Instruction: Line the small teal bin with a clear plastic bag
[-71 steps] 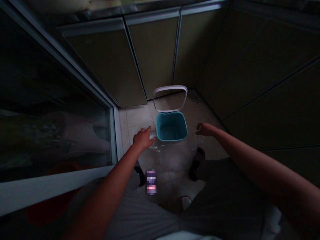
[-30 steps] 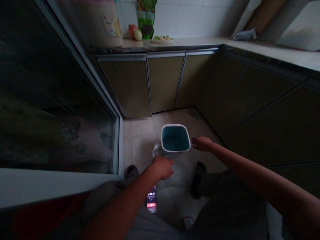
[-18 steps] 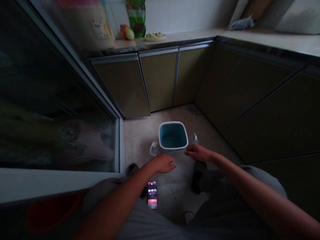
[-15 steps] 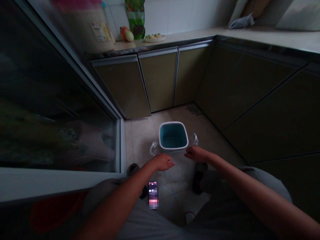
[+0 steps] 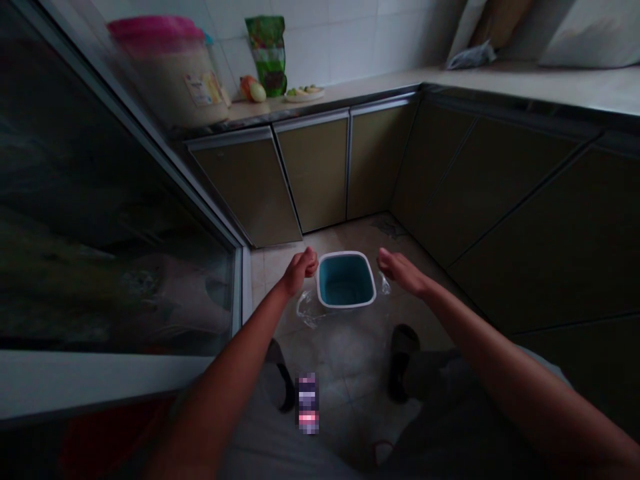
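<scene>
Left hand (image 5: 300, 271) curled nearly shut at teal bin's (image 5: 346, 253) 9 o'clock; right hand (image 5: 401, 271) loosely curled at 3 o'clock. Bin at 12 o'clock, clear plastic bag (image 5: 309, 310) around base; any grip on it unclear.

Room around blue bin (image 5: 345, 254), cabinets (image 5: 315, 167) behind; glass panel (image 5: 115, 220) left

The bin (image 5: 345, 283) is smooth teal plastic with a glossy white rim (image 5: 346, 305), the bag (image 5: 306, 313) thin clear plastic film, the cabinet doors (image 5: 315, 173) satin with metal trim (image 5: 311, 120), the wall tiles (image 5: 330, 47) glossy ceramic.
</scene>
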`<state>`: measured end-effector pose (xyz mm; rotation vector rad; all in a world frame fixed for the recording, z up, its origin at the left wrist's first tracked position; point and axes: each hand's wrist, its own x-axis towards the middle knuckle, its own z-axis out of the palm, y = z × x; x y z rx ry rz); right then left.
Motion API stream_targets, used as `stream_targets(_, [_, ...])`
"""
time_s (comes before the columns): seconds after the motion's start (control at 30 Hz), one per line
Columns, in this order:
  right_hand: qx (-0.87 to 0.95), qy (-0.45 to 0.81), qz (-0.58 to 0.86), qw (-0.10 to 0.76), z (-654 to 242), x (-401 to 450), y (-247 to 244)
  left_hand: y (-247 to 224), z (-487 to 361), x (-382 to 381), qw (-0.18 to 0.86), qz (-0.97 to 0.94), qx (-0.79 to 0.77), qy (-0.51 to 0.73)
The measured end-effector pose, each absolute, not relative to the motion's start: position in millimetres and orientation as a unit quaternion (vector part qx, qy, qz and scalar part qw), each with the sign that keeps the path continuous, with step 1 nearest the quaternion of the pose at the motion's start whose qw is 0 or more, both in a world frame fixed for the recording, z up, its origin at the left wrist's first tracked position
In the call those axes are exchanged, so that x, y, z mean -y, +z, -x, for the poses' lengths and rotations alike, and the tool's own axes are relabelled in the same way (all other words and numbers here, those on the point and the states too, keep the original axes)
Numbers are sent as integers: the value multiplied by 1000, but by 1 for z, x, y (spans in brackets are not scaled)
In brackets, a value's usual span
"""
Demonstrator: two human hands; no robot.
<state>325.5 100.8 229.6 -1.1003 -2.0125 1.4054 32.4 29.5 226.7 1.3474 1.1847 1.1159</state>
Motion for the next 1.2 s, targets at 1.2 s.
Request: stream_targets(1.2, [678,486,492,250,-331,-159,168,201,-7,-67,469,-386,-598,522])
